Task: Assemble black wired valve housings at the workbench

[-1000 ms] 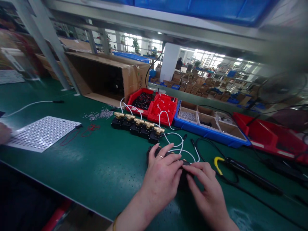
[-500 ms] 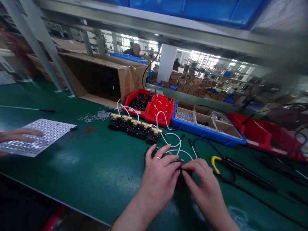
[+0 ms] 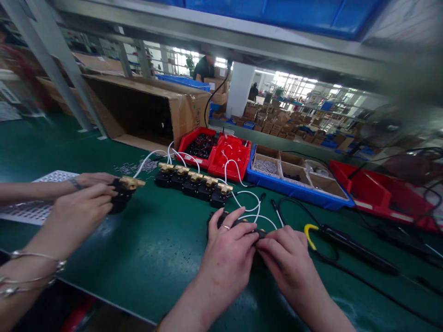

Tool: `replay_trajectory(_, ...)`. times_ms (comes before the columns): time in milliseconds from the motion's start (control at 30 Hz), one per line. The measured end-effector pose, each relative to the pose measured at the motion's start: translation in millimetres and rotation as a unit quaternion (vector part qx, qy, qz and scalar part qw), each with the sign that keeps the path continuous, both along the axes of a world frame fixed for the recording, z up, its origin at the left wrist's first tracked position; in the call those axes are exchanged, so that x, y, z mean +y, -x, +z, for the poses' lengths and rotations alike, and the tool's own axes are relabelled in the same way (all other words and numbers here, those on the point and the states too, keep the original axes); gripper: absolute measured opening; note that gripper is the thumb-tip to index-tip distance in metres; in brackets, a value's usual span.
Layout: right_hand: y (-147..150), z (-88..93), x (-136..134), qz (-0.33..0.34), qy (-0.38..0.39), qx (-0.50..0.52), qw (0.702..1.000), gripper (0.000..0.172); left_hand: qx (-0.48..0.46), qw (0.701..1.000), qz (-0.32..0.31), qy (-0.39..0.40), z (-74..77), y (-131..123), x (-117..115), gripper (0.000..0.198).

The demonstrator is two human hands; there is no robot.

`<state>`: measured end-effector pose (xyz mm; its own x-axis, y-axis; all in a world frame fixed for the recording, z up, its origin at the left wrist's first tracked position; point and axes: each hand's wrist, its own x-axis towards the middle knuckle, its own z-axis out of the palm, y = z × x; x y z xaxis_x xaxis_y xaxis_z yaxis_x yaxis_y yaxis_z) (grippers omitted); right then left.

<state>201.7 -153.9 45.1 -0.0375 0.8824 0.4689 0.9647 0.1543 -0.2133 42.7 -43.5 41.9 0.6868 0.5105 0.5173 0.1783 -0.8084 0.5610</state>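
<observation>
My left hand lies over a group of black valve units on the green bench, its fingers wrapped over their tops. Beside it, my right hand pinches at the right side of the same units; what its fingertips hold is hidden. White cables run out behind the units. Further back stands a row of black valve units with brass fittings, touched by neither hand.
At the left, a co-worker's hands hold a black and brass valve above a perforated white plate. Red bins and a blue divided tray line the back. A black tool lies right.
The co-worker's hands now hold a valve with a white cable over the bench. My right hand's fingertips have moved slightly left and closed together. A person in the background has shifted.
</observation>
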Motion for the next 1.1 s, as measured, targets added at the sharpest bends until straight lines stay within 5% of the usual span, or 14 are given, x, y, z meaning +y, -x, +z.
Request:
replay_trajectory(167,7,-1.8,-2,-0.053,-0.001,0.101,0.994,0.013,0.024,1.000,-0.005,0.007,-1.8,1,1,0.038)
replay_trajectory(300,7,2.4,-9,-0.110,0.026,0.281,0.953,0.013,0.053,0.998,-0.024,0.011,-3.8,1,3,0.060)
replay_trajectory(533,10,15.2,-13,-0.131,0.071,0.425,0.893,0.017,0.086,0.994,-0.064,-0.020,-4.1,2,8,0.069)
replay_trajectory(633,13,16.4,-13,-0.125,0.099,0.442,0.882,0.016,0.078,0.995,-0.057,-0.040,-7.2,1,6,0.069)
replay_trajectory(900,5,17.0,-30,-0.147,0.005,0.357,0.922,0.016,0.050,0.992,-0.053,-0.103,-10.7,-22,-13,0.065)
replay_trajectory(1100,-12,14.3,-52,-0.225,-0.049,0.419,0.878,0.026,0.058,0.994,-0.063,-0.071,-11.5,-47,-33,0.063)
